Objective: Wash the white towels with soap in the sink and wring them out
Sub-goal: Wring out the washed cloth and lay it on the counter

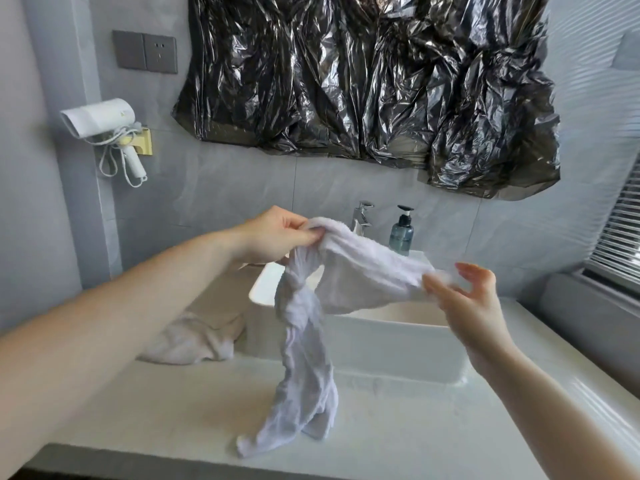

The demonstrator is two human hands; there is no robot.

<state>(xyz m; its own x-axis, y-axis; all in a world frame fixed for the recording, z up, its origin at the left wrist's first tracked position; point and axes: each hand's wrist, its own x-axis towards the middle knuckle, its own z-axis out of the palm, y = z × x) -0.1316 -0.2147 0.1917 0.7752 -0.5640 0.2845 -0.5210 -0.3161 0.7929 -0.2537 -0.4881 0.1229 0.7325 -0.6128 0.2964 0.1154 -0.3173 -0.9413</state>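
Both forearms reach out over the white bench, holding a twisted white towel above the front of the rectangular sink. Left hand pinches one end; right hand pinches the other, remaining fingers spread. A second towel lies left of the sink, a soap dispenser beside the faucet.

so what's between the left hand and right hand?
Head view: the white towel spans between left hand and right hand, its twisted end hanging over the counter.
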